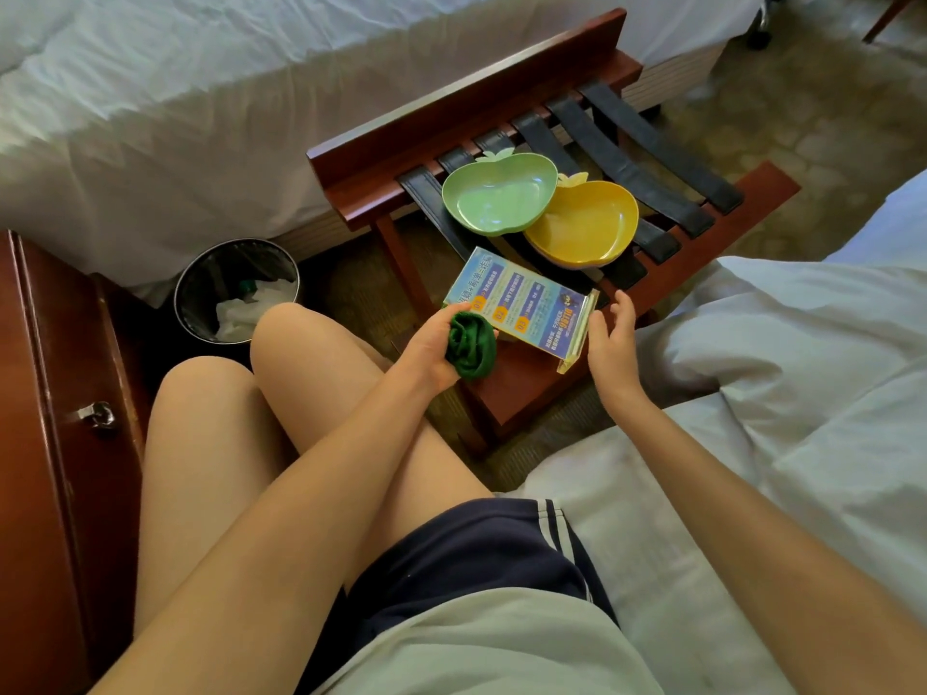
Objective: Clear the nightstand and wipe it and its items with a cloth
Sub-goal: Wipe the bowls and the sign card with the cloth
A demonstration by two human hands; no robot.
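Observation:
My left hand point(434, 346) grips a bunched dark green cloth point(471, 346) at the left end of a blue printed sign in a clear acrylic stand point(526, 306), which lies flat on a wooden luggage rack point(526, 388). My right hand point(614, 338) hovers open just right of the sign's acrylic base, apart from it. Behind the sign, a green apple-shaped dish point(499, 198) overlaps a yellow apple-shaped dish point(587, 225) on the rack's black straps. The reddish wooden nightstand point(45, 418) stands at the far left; its top is out of view.
A black waste bin point(236, 288) with white paper in it stands between the nightstand and the rack. White beds lie at the top left point(150, 92) and at the right point(777, 368). I sit on the right bed, my bare legs point(225, 418) crossing the gap.

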